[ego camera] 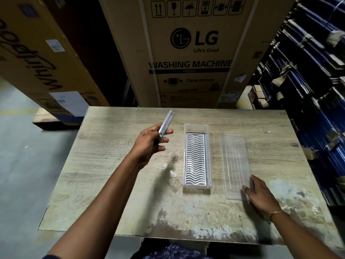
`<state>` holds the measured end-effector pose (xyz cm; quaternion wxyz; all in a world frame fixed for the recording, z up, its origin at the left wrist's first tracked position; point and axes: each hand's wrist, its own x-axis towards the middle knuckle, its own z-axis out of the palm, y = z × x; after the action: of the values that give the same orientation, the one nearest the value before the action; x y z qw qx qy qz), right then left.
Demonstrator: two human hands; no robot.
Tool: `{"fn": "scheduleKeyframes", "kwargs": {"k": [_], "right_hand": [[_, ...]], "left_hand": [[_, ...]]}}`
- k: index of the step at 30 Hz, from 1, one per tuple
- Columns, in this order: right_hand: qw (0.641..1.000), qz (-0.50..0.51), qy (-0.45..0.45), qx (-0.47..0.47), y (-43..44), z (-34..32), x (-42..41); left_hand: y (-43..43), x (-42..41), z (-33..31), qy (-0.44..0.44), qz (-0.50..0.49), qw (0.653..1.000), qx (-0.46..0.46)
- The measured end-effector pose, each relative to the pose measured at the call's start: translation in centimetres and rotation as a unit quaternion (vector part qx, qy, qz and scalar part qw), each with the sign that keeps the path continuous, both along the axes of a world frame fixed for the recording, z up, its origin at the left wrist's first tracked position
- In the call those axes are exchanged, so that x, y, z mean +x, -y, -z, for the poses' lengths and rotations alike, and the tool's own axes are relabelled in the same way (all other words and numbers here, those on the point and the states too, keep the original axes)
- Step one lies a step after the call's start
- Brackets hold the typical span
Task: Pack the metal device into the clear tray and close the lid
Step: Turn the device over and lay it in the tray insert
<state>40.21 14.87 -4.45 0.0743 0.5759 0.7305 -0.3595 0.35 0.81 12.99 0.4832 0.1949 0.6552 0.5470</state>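
Observation:
My left hand (pixel 149 144) is raised above the table's left half and grips a long, flat metal device (pixel 166 122) by its near end; the device points up and away. To its right the clear tray (pixel 197 128) lies lengthwise on the table, uncovered, with a white wavy-patterned insert (pixel 195 157) inside. The clear ribbed lid (pixel 234 161) lies flat on the table just right of the tray. My right hand (pixel 259 195) rests with spread fingers on the lid's near right corner.
The worn wooden table (pixel 130 202) ends close to me and at the left, with grey floor beyond. Large cardboard appliance boxes (pixel 194 53) stand right behind the table. Blue stacked crates (pixel 317 90) line the right side.

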Motion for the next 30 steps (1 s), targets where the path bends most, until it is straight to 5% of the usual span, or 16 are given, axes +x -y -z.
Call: {"fn": "scheduleKeyframes", "kwargs": {"k": [1, 3, 4, 7, 9, 11, 13, 15, 18, 23, 30], "right_hand": [[1.0, -0.003, 0.001, 0.001, 0.0, 0.0, 0.0], [1.0, -0.009, 0.002, 0.002, 0.0, 0.1, 0.1], [1.0, -0.012, 0.003, 0.0, -0.1, 0.1, 0.1], [1.0, -0.025, 0.005, -0.001, -0.1, 0.4, 0.3], [1.0, -0.029, 0.008, -0.002, -0.1, 0.5, 0.3], [0.999, -0.033, 0.011, -0.002, 0.1, 0.7, 0.4], [0.999, -0.037, 0.016, 0.0, 0.1, 0.7, 0.3], [0.999, -0.036, 0.019, -0.001, 0.0, 0.6, 0.3], [0.999, -0.038, 0.018, -0.004, 0.1, 0.6, 0.4], [0.999, -0.04, 0.027, -0.002, 0.1, 0.6, 0.3], [0.999, -0.04, 0.022, 0.005, 0.3, 0.2, -0.1]], "left_hand": [[0.2, -0.6, 0.1, -0.098, 0.062, 0.991, -0.069], [0.7, -1.9, 0.7, -0.296, 0.222, 0.9, -0.229], [1.0, -2.4, 1.3, -0.306, 0.286, 0.861, -0.288], [2.2, -2.8, 3.2, -0.222, 0.373, 0.831, -0.349], [2.6, -2.9, 4.1, -0.27, 0.395, 0.793, -0.377], [2.9, -2.5, 4.7, -0.266, 0.377, 0.811, -0.361], [3.2, -2.1, 4.7, -0.203, 0.298, 0.88, -0.31], [3.6, -1.4, 4.2, 0.043, 0.093, 0.978, -0.183], [4.2, -0.2, 3.1, 0.34, -0.122, 0.932, 0.022], [3.9, 2.4, 0.8, 0.356, -0.136, 0.914, 0.138], [2.6, 4.0, -0.2, 0.261, -0.16, 0.948, 0.089]]}}
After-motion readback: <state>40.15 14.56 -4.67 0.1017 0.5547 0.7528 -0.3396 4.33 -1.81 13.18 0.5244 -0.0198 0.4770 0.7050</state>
